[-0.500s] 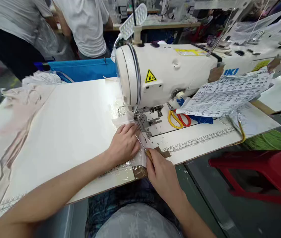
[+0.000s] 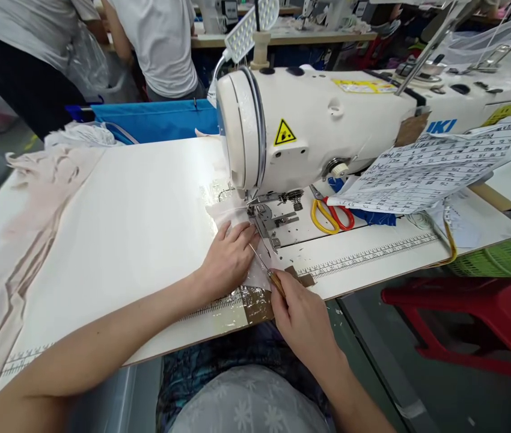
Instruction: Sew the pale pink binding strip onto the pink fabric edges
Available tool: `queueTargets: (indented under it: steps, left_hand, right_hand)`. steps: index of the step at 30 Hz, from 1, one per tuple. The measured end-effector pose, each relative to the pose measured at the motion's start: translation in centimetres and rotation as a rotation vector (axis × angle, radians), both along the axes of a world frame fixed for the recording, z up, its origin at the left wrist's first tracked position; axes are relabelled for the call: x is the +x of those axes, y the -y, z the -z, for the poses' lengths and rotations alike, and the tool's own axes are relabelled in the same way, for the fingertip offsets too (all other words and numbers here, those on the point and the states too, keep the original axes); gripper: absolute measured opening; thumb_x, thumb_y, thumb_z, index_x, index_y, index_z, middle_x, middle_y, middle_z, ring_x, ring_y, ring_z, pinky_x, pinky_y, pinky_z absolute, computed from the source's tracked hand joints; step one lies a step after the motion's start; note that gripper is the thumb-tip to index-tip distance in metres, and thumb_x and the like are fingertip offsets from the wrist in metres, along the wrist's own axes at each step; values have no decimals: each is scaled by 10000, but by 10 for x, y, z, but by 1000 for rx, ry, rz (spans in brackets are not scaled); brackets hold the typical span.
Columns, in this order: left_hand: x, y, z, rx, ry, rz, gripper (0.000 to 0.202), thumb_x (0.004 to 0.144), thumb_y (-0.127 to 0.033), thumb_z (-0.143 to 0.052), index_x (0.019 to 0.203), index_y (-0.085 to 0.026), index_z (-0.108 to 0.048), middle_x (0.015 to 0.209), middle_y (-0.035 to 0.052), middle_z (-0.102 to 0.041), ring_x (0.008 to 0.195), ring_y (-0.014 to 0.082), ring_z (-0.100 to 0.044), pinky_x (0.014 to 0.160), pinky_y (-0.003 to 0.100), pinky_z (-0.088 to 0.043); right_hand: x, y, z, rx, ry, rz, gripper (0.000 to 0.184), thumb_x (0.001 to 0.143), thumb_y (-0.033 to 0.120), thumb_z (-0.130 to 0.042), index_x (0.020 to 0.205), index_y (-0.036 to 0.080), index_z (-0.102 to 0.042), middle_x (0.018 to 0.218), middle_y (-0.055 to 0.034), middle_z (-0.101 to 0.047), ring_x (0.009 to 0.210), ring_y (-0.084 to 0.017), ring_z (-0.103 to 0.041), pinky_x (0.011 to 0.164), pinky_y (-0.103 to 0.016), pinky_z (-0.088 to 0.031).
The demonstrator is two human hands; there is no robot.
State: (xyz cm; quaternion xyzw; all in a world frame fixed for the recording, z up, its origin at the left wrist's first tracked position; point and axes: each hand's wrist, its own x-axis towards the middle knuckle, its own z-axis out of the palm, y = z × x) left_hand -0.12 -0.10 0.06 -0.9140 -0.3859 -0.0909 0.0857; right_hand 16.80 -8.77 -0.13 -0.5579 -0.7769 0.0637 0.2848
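Observation:
My left hand (image 2: pixel 231 257) lies flat on a strip of pale pink fabric (image 2: pixel 259 278), its fingers stretched out beside the presser foot (image 2: pixel 252 210) of a white sewing machine (image 2: pixel 309 126). In my right hand (image 2: pixel 305 313) is an awl (image 2: pixel 277 284), gripped by its wooden handle. Its thin metal shaft points forward and left, with the tip at the fabric near my left fingers. Part of the fabric extends beyond the foot to the left. My left palm hides some of it.
Scissors (image 2: pixel 325 216) with yellow and red handles lie right of the needle area. A written sheet (image 2: pixel 427 168) hangs at the machine. Pale pink fabric (image 2: pixel 39 204) lies along the table's left side. A red stool (image 2: pixel 463 325) stands at right. Two people stand behind the table.
The camera view has shifted slightly, so the machine appears further right. The fabric's near end has drawn away from the table's front edge toward the foot. Both hands keep their poses.

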Motion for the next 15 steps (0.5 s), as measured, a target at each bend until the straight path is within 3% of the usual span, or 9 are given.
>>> queueTargets:
  steps: [6,15]
  left_hand:
    - [5,8,-1,-13,56,-12,402,974,-277,-415,1238,-52,-617,1312,184,-611,1261,317,-508,1085,518,-394]
    - [3,6,2,-29,-9,-4,421,928,-195,-422,1282,-27,-574,1356,194,-571,1272,323,-487,1085,522,-384]
  right_hand:
    - [26,6,0,-69,-130,49,279,998,221,-412,1133,94,-621,960,-116,-767,813,-227,-748,644,-278,-541]
    - [41,0,0,-220,-268,129,298,1000,316,-418,1078,132,-640,795,-77,-730,687,-194,-703,543,-238,-489]
